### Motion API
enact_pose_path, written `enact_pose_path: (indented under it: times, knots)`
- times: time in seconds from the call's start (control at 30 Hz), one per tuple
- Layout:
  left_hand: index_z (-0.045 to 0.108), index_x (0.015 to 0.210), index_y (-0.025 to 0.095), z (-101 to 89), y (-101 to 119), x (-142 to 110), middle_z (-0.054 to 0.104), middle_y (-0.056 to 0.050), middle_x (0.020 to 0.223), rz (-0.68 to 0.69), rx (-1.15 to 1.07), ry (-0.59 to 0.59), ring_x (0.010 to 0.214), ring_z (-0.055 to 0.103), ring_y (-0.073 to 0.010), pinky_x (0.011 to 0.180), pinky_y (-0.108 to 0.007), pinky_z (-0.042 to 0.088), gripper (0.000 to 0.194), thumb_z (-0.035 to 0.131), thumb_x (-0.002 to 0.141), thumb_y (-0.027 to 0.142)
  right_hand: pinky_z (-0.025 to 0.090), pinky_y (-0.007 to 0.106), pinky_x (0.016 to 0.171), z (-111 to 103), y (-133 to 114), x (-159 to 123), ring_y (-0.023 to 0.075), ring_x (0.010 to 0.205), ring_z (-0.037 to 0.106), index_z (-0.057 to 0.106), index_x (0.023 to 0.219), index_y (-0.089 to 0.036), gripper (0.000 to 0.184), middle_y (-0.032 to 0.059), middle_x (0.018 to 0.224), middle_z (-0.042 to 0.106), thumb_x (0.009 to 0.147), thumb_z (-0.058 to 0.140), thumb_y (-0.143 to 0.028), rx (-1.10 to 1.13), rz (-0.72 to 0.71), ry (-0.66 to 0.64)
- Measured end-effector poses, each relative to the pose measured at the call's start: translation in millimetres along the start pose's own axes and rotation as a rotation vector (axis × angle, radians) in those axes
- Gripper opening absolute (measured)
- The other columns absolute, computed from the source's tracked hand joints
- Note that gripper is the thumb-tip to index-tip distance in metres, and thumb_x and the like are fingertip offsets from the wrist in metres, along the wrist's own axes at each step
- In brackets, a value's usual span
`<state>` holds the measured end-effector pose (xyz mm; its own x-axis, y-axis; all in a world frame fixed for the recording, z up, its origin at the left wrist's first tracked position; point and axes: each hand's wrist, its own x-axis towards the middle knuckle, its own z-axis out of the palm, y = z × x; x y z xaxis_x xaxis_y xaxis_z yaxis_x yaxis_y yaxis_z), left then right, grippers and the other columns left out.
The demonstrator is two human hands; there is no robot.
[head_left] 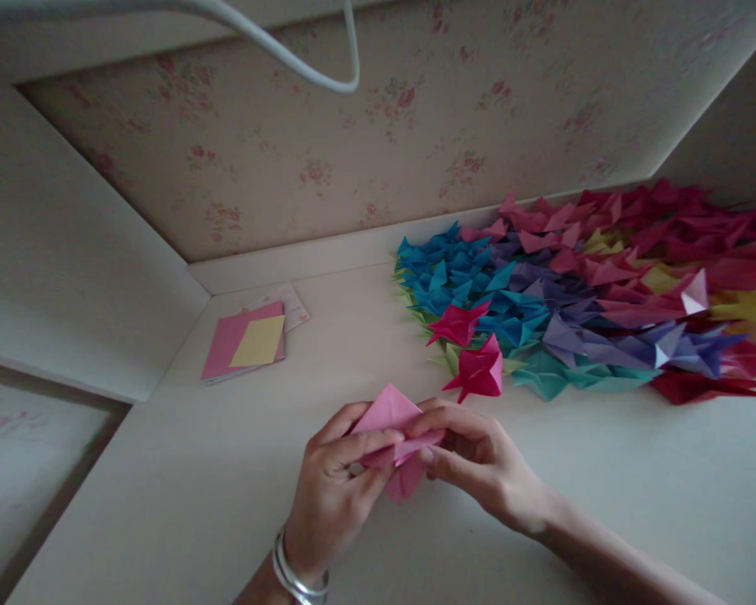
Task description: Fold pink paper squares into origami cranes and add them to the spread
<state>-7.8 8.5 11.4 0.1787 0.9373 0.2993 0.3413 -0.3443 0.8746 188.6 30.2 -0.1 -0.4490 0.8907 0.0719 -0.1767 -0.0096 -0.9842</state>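
Observation:
A partly folded pink origami paper (pixel 391 410) is held above the white desk, between both hands. My left hand (pixel 335 479) grips its left side, fingers on the upper layer and thumb low near the centre fold. With thumb and fingers my right hand (pixel 479 458) pinches the right corner of the same paper. Diamond-shaped flaps point away from me and toward me, with a narrow folded strip across the middle. Some fingertips are hidden behind the paper. Just beyond my right hand lies a dark pink paper crane (pixel 480 368), and another dark pink crane (pixel 459 323) sits behind it.
A large heap of paper cranes (pixel 517 294) in blue, purple, pink, red and yellow covers the desk's right back. At the left back lies a stack of pink paper (pixel 230 344) with a yellow sheet (pixel 258 342) on top. A white cable (pixel 290 63) hangs overhead before floral wallpaper.

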Motion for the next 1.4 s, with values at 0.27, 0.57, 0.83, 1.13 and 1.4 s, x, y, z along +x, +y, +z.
enact_pose_path:
  times: [0.27, 0.57, 0.83, 1.13, 1.4]
  knots:
    - [0.079, 0.097, 0.023, 2.5, 9.3, 4.3, 0.070, -0.005, 0.098, -0.134, -0.023, -0.084, 0.086, 0.067, -0.0166, 0.074, -0.021, 0.052, 0.014, 0.069, 0.087, 0.023, 0.048, 0.024, 0.056, 2.0, 2.4, 2.0, 0.0144, 0.069, 0.059, 0.074, 0.084, -0.017, 0.022, 0.0058, 0.085, 0.066, 0.094, 0.062, -0.032, -0.104, -0.051, 0.077]
    - [0.073, 0.079, 0.018, 2.7, 8.6, 5.0, 0.066, -0.005, 0.091, -0.247, -0.096, -0.118, 0.075, 0.060, -0.0149, 0.070, -0.022, 0.050, 0.025, 0.058, 0.095, 0.029, 0.049, 0.026, 0.064, 7.3, 1.4, 1.8, 0.0164, 0.077, 0.060, 0.067, 0.077, -0.016, 0.027, 0.0063, 0.087, 0.065, 0.095, 0.059, -0.034, -0.130, -0.017, 0.113]
    - [0.074, 0.089, 0.019, 8.6, 11.9, 0.5, 0.068, -0.005, 0.091, -0.138, 0.014, -0.112, 0.082, 0.064, -0.0161, 0.072, -0.021, 0.050, 0.017, 0.058, 0.094, 0.022, 0.049, 0.028, 0.075, 8.0, 1.3, 1.9, 0.0182, 0.085, 0.063, 0.068, 0.078, -0.017, 0.026, 0.0071, 0.090, 0.067, 0.096, 0.057, -0.031, -0.227, -0.062, 0.141]
    - [0.075, 0.093, 0.019, 7.2, 7.6, 3.0, 0.068, -0.004, 0.091, -0.129, 0.026, -0.129, 0.080, 0.066, -0.0146, 0.069, -0.019, 0.052, 0.012, 0.064, 0.091, 0.023, 0.050, 0.026, 0.072, 11.0, 5.0, 0.4, 0.0183, 0.083, 0.062, 0.062, 0.083, -0.018, 0.026, 0.0050, 0.084, 0.065, 0.099, 0.050, -0.034, -0.211, -0.006, 0.175]
    - [0.078, 0.088, 0.021, 5.9, 7.3, 4.6, 0.072, -0.004, 0.090, -0.149, 0.029, -0.142, 0.082, 0.068, -0.0168, 0.073, -0.021, 0.052, 0.015, 0.063, 0.091, 0.023, 0.051, 0.026, 0.072, 10.3, 6.4, -2.1, 0.0185, 0.082, 0.065, 0.065, 0.089, -0.018, 0.022, 0.0079, 0.092, 0.071, 0.099, 0.050, -0.032, -0.303, -0.055, 0.252]
